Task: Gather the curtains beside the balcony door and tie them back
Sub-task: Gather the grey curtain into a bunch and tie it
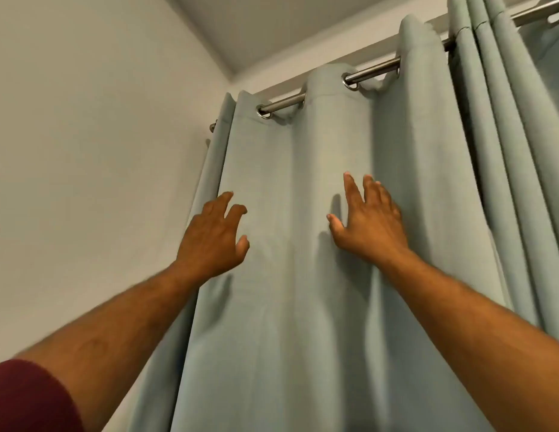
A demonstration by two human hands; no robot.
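A pale green curtain [287, 194] hangs in broad folds from a steel rod [371, 71] through metal eyelets. I am looking up at it. My left hand [214, 235] is raised at the curtain's left edge with its fingers apart and slightly curled, holding nothing. My right hand [370, 219] lies flat against a fold near the middle, fingers spread upward. A second bunch of the same fabric [515, 151] hangs in tighter pleats at the right. No tie-back is in view.
A white wall [91, 151] stands close on the left, meeting the ceiling [272, 23] above. The rod's end bracket [213, 126] sits beside the wall. A dark red sleeve [28, 397] shows at the bottom left.
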